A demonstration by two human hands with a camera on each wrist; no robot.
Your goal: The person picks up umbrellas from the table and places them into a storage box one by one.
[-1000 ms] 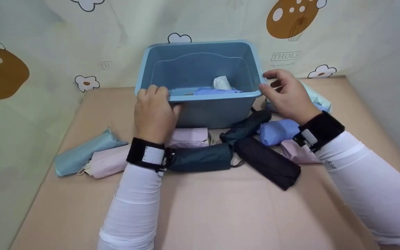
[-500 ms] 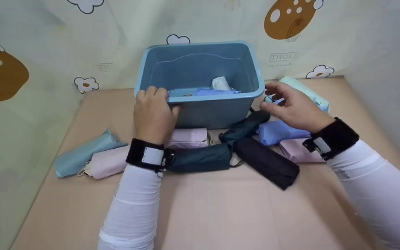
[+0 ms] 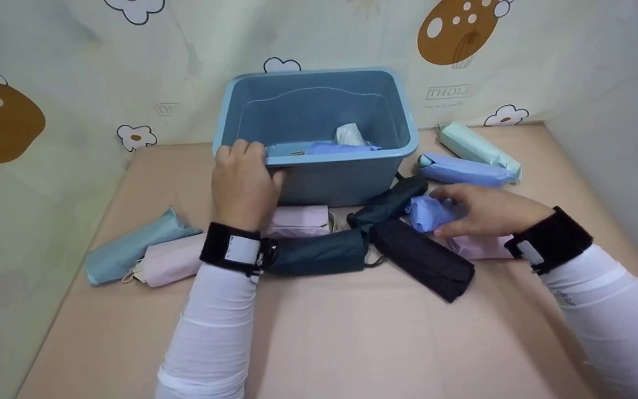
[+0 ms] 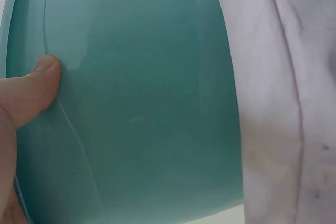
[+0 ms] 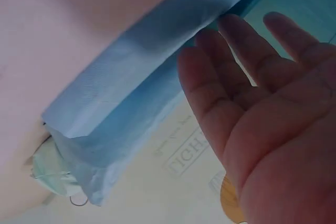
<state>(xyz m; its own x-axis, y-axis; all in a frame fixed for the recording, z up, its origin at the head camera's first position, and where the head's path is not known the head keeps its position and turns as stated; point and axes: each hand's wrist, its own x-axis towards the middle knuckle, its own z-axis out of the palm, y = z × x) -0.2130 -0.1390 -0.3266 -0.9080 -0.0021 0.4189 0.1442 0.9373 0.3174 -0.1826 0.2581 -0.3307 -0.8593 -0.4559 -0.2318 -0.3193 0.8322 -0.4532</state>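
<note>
My left hand (image 3: 246, 185) grips the front rim of a blue plastic bin (image 3: 333, 180), fingers over the edge. In the left wrist view its thumb (image 4: 44, 80) presses the bin's outer wall. My right hand (image 3: 490, 210) is over a short blue folded umbrella (image 3: 430, 215), thumb and fingers apart on either side of its end. The right wrist view has the fingers (image 5: 205, 80) extended by a blue sleeve (image 5: 126, 72). Inside the bin lie a white bundle (image 3: 349, 134) and a blue one (image 3: 338, 148), partly hidden by the front wall.
Around the bin lie folded umbrellas: teal (image 3: 133, 246), pink (image 3: 175, 259), lilac (image 3: 299, 220), dark green (image 3: 319, 252), another dark green (image 3: 388, 202), black (image 3: 424, 257), pink (image 3: 479, 246), long blue (image 3: 466, 170) and mint (image 3: 479, 145). A patterned cloth wall (image 3: 186, 55) stands behind.
My right hand has left the bin's right rim and moved down and right to the short blue umbrella. My left hand stays on the front rim.
</note>
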